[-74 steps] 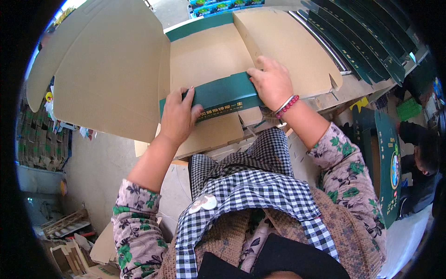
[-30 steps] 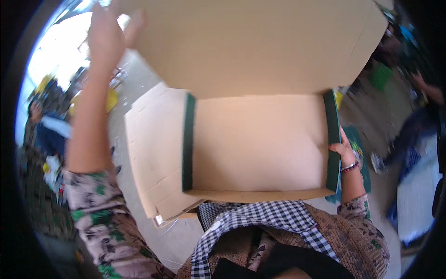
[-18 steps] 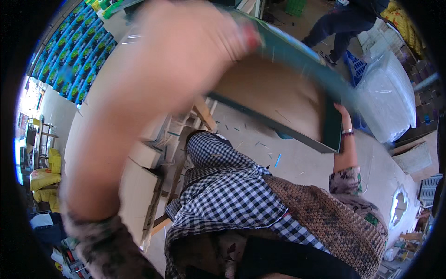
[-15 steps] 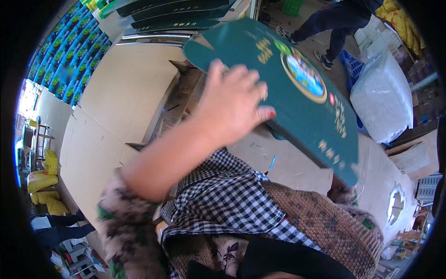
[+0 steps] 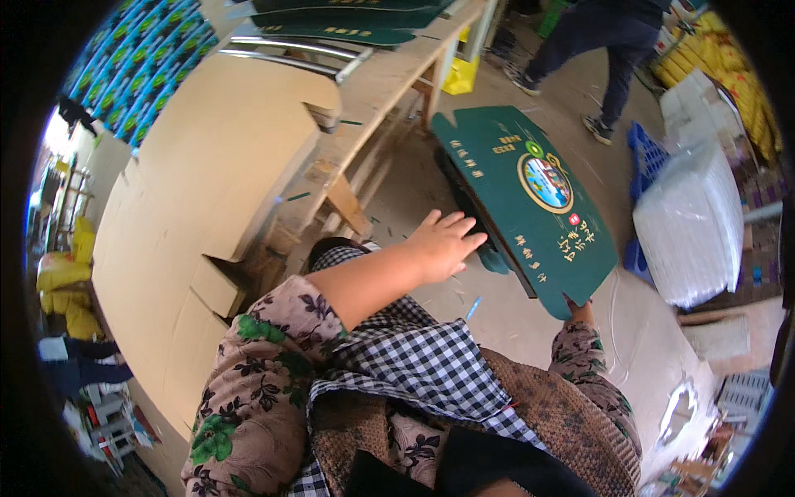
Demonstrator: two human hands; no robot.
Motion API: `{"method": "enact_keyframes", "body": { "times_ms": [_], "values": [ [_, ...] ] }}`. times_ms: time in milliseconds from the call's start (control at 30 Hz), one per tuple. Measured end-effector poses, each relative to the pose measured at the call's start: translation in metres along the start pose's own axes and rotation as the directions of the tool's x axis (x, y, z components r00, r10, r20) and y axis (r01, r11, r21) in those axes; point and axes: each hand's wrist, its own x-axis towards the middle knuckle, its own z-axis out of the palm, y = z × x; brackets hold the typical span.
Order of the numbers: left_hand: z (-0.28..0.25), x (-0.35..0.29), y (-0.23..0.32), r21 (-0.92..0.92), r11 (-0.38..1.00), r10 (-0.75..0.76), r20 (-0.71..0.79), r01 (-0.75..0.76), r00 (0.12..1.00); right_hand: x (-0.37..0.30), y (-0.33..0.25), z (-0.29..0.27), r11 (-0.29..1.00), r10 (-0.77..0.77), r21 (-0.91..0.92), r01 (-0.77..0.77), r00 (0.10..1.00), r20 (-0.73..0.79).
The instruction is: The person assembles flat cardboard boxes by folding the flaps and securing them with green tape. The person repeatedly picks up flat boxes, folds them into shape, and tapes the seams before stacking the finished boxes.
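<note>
A green printed cardboard carton with gold markings and an oval picture is held up in front of me, to the right of the workbench. My right hand grips its near corner from below; most of the fingers are hidden behind the board. Beside the carton's left edge, my left hand is open, fingers spread and palm down, with nothing in it. Whether its fingertips touch that edge I cannot tell. A lower green flap shows under the carton, near the left fingertips.
Large tan cardboard sheets cover the left side, by a wooden bench. More green cartons lie at the far end beyond a metal rail. A plastic-wrapped white bundle stands right. Another person's legs are beyond.
The carton's far end has swung right, away from the bench. My left hand has come off the carton's upper left part, moving nearer to me and slightly right. My right hand still holds the carton.
</note>
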Motion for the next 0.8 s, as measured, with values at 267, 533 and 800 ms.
{"method": "enact_keyframes", "body": {
  "times_ms": [267, 533, 800],
  "values": [
    [-0.07, -0.289, -0.05, -0.186, 0.728, -0.57, -0.699, 0.66, 0.431, -0.028, -0.051, 0.102, 0.859, -0.509, -0.173, 0.482, 0.839, -0.193],
    [0.024, -0.606, -0.033, -0.511, -0.584, -0.567, -0.3, 0.631, -0.767, -0.325, 0.026, 0.555, 0.218, -0.212, 0.197, 0.956, -0.15, 0.966],
    [0.068, -0.617, 0.001, -0.672, -0.444, -0.61, -0.258, 0.593, -0.749, -0.402, 0.057, 0.68, -0.05, 0.065, -0.081, 0.995, 0.084, 0.994]
  ]
}}
